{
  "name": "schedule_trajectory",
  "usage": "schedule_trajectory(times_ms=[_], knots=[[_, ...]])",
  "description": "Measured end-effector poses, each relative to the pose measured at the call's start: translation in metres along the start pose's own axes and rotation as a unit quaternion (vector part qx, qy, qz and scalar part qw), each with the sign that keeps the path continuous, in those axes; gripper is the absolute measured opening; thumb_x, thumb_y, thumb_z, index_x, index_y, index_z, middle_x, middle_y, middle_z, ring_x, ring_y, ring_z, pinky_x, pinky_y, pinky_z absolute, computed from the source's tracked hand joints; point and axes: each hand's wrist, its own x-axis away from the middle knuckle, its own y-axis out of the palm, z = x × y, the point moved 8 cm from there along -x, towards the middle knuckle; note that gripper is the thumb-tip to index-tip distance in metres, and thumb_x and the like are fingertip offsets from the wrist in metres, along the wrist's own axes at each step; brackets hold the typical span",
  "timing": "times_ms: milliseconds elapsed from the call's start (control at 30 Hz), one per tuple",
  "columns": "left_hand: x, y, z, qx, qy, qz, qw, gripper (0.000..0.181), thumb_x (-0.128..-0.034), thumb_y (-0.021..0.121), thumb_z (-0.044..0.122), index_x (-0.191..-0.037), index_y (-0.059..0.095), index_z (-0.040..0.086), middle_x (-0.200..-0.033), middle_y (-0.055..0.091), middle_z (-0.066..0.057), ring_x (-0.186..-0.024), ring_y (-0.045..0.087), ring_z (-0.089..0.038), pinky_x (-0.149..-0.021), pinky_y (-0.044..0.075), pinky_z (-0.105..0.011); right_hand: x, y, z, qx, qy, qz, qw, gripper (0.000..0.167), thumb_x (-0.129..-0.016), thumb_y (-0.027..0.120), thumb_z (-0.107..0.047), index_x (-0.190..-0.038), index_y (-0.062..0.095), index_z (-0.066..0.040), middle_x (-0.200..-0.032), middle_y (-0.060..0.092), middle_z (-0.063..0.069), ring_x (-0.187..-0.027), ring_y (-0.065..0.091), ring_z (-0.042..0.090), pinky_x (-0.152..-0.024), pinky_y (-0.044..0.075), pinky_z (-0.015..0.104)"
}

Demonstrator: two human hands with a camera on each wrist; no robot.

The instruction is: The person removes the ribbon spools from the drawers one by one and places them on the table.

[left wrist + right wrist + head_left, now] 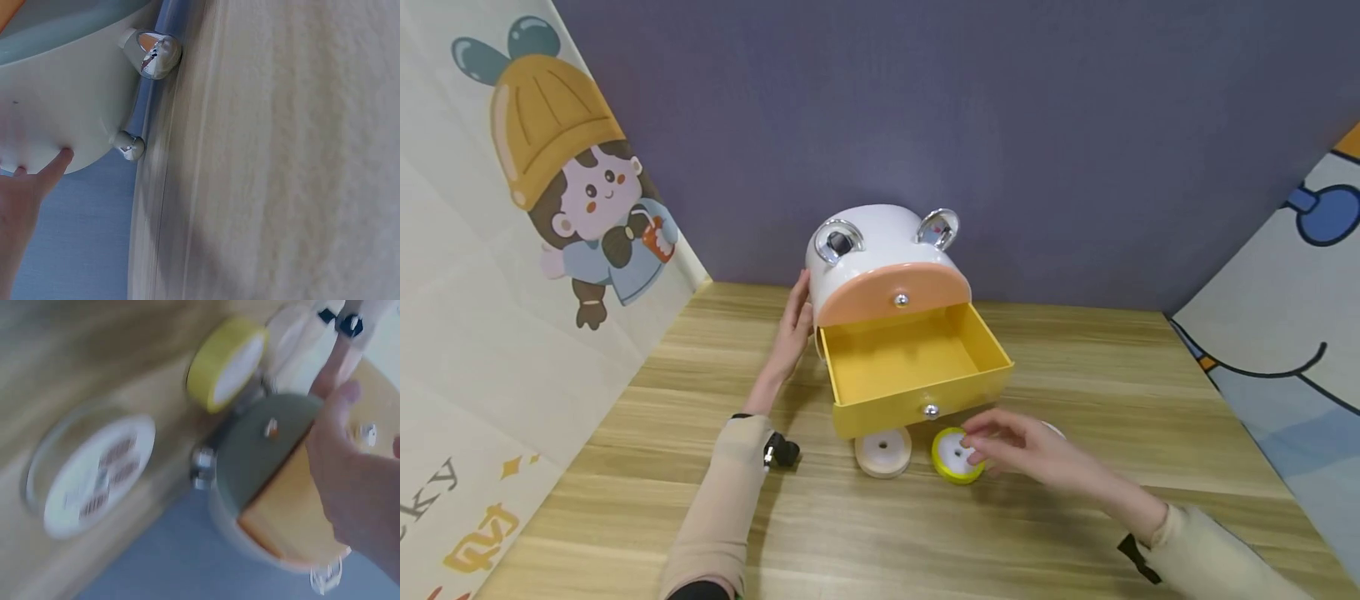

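A white, round-bodied drawer box (880, 229) with silver ears stands near the back wall. Its orange upper drawer (865, 298) is closed, and the yellow drawer (895, 367) below is pulled out, with nothing seen inside. My left hand (790, 337) rests on the box's left side; its fingertips touch the white wall in the left wrist view. My right hand (1037, 450) hovers with loosely bent fingers over a yellow tape roll (946, 473). In the blurred right wrist view, the hand appears apart from the roll. Beside it lies a cream tape roll (883, 457).
Another roll, clear tape with a printed white core (103, 475), lies beyond my right hand, mostly hidden in the head view. A grey-green lower drawer (265, 415) shows in the right wrist view. A dark wall (1000, 125) rises behind the wooden table (1075, 358).
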Motion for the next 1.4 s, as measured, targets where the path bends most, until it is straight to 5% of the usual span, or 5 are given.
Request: schedule_trajectory(times_ms=[133,333,900,1133,1400], knots=[[0.001,-0.002,0.000,0.001,-0.002,0.002,1.0000,0.056,-0.1087,0.034,0.027,-0.160,0.013,0.017,-0.170,0.002,-0.003,-0.148,0.028,-0.039,-0.114,0.036,-0.061,-0.010,0.018,0.011,-0.140,0.071,-0.031,0.9872,0.054,-0.105,0.048,-0.032,-0.138,0.044,0.011,-0.127,0.064,0.017,-0.105,0.068,0.015,-0.091,0.059,0.035],[0.001,-0.001,0.000,0.006,-0.006,-0.002,1.0000,0.054,-0.1090,0.031,0.019,-0.161,0.013,0.018,-0.170,0.001,-0.003,-0.151,0.023,-0.037,-0.116,0.034,-0.061,-0.023,0.034,0.016,-0.215,0.100,-0.039,0.9707,0.055,-0.105,0.047,-0.040,-0.135,0.050,0.006,-0.118,0.071,0.000,-0.102,0.068,0.011,-0.090,0.058,0.029],[0.001,0.000,0.003,-0.007,-0.008,0.000,0.9999,0.054,-0.1090,0.032,0.021,-0.160,0.014,0.017,-0.170,0.003,-0.005,-0.149,0.028,-0.040,-0.113,0.037,-0.062,-0.044,0.045,0.000,-0.292,0.108,-0.062,0.9484,0.048,-0.105,0.049,-0.037,-0.131,0.057,0.001,-0.110,0.074,-0.005,-0.093,0.069,0.006,-0.084,0.058,0.021],[-0.001,0.003,0.004,-0.005,-0.009,-0.001,0.9999,0.054,-0.1086,0.030,0.014,-0.160,0.013,0.015,-0.170,0.003,-0.006,-0.139,0.039,-0.041,-0.113,0.039,-0.061,-0.047,0.042,0.002,-0.300,0.109,-0.059,0.9459,0.045,-0.104,0.050,-0.038,-0.127,0.060,0.000,-0.107,0.075,-0.005,-0.092,0.070,0.005,-0.083,0.059,0.021],[-0.003,-0.002,-0.011,0.003,0.007,0.014,0.9999,0.055,-0.1090,0.034,0.025,-0.160,0.016,0.019,-0.170,0.006,-0.003,-0.150,0.026,-0.037,-0.114,0.036,-0.062,-0.052,0.041,0.002,-0.295,0.104,-0.062,0.9477,0.043,-0.104,0.051,-0.036,-0.126,0.062,0.000,-0.106,0.076,-0.005,-0.092,0.070,0.005,-0.084,0.059,0.021]])
